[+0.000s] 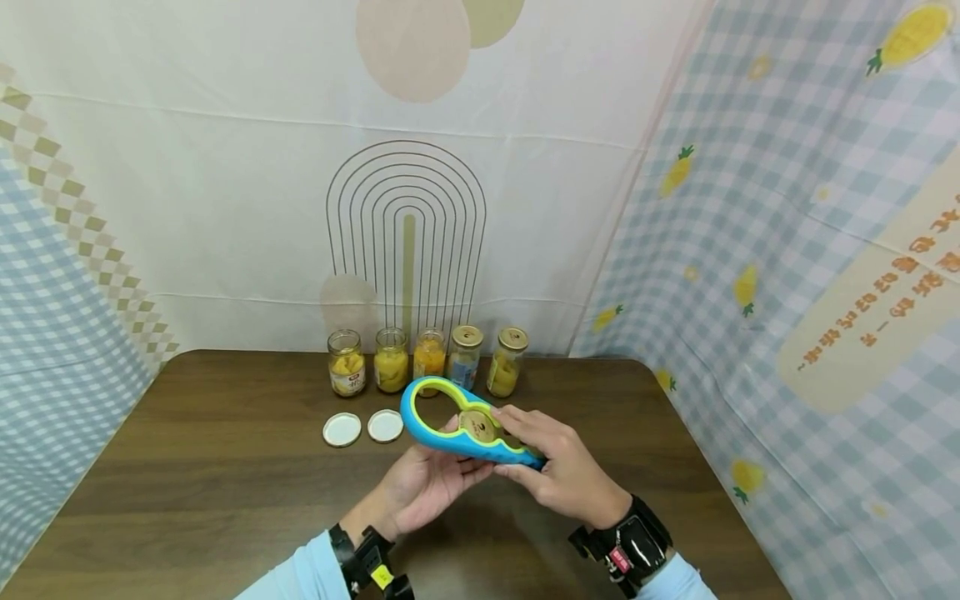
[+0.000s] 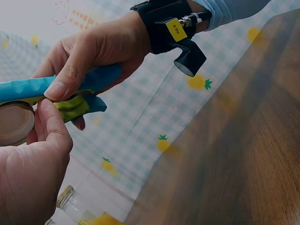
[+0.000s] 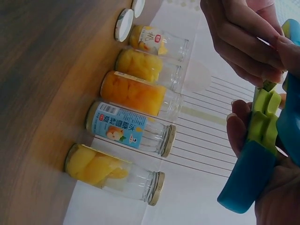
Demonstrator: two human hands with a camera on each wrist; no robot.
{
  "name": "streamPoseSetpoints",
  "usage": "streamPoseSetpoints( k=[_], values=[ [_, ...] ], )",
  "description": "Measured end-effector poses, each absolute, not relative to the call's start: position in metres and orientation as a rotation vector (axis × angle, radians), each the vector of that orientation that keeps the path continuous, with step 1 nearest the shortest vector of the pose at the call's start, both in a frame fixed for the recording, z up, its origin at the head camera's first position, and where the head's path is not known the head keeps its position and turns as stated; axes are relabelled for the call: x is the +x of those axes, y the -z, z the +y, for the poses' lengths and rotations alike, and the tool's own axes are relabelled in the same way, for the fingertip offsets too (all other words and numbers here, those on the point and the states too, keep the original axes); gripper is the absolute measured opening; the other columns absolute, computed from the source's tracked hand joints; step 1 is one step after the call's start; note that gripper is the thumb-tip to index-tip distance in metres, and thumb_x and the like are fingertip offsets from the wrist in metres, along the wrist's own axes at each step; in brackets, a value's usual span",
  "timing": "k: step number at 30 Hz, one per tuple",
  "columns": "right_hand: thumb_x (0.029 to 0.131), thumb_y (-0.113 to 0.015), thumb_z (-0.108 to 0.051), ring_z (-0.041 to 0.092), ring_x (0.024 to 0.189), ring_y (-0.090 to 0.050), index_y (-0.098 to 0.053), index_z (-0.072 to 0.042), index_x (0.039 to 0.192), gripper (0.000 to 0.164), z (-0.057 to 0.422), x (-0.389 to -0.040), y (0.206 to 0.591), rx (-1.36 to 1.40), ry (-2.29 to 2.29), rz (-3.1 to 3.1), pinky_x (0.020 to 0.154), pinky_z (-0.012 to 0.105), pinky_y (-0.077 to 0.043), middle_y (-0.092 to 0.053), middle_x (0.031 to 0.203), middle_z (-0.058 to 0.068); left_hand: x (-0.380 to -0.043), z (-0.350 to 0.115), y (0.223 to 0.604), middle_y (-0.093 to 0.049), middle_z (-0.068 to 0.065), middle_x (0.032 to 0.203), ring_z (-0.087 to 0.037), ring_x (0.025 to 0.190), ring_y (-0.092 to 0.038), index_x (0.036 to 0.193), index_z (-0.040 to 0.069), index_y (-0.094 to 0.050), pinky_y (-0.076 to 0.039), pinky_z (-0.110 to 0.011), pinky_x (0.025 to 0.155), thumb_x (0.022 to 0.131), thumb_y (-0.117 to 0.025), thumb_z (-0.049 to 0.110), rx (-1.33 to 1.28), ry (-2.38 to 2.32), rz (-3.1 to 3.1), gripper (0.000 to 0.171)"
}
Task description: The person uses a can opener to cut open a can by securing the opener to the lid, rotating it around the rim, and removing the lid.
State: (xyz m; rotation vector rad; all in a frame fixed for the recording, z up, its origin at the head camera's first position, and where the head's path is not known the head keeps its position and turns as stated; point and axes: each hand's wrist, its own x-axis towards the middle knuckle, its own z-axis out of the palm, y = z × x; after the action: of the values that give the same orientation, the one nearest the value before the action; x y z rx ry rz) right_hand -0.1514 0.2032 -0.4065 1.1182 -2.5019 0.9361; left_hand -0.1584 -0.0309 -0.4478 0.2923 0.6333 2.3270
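A blue jar opener [image 1: 442, 442] with a lime-green toothed inner edge is held up over the table, its handle ends in my right hand [image 1: 562, 467]. That hand's thumb lies along one handle and its fingers along the other in the left wrist view. A gold jar lid [image 1: 477, 426] sits between the opener's toothed sides. Its white underside shows in the left wrist view. My left hand [image 1: 431, 487] is palm up below the opener, and its fingertips [image 2: 47, 110] pinch the lid's edge. No jar is under the lid.
Five fruit jars line the table's back edge: uncapped ones at left, including a peach jar [image 1: 347, 364], then a gold-capped blue-label jar [image 1: 464, 358] and a gold-capped jar [image 1: 507, 362]. A white lid [image 1: 342, 430] and another white lid [image 1: 386, 426] lie in front on the brown table [image 1: 225, 467].
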Motion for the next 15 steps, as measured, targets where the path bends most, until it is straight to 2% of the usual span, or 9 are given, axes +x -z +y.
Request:
streamPoseSetpoints(
  k=[10, 12, 15],
  values=[
    [0.090, -0.080, -0.028, 0.024, 0.126, -0.059, -0.051, -0.015, 0.151, 0.069, 0.2053, -0.1525, 0.4089, 1.104, -0.937, -2.499, 0.094, 0.052, -0.057, -0.056, 0.148, 0.014, -0.1596, -0.0303, 0.4479, -0.046, -0.018, 0.140, -0.027, 0.129, -0.051, 0.157, 0.002, -0.021, -0.045, -0.038, 0.110, 0.108, -0.050, 0.033, 0.255, -2.333, 0.651, 0.064],
    [0.090, -0.081, -0.028, 0.023, 0.126, -0.059, -0.051, -0.016, 0.151, 0.069, 0.2056, -0.1533, 0.4093, 1.101, -0.940, -2.497, 0.094, 0.051, -0.056, -0.056, 0.149, 0.014, -0.1601, -0.0304, 0.4488, -0.049, -0.017, 0.137, -0.026, 0.126, -0.053, 0.154, 0.002, -0.026, -0.046, -0.038, 0.109, 0.109, -0.049, 0.031, 0.267, -2.334, 0.670, 0.059],
    [0.089, -0.081, -0.026, 0.023, 0.124, -0.060, -0.050, -0.015, 0.151, 0.070, 0.2061, -0.1548, 0.4096, 1.103, -0.948, -2.479, 0.093, 0.051, -0.057, -0.056, 0.148, 0.014, -0.1613, -0.0315, 0.4510, -0.056, -0.015, 0.131, -0.025, 0.121, -0.056, 0.145, 0.003, -0.042, -0.047, -0.037, 0.108, 0.110, -0.045, 0.028, 0.310, -2.334, 0.718, 0.043]
  ],
)
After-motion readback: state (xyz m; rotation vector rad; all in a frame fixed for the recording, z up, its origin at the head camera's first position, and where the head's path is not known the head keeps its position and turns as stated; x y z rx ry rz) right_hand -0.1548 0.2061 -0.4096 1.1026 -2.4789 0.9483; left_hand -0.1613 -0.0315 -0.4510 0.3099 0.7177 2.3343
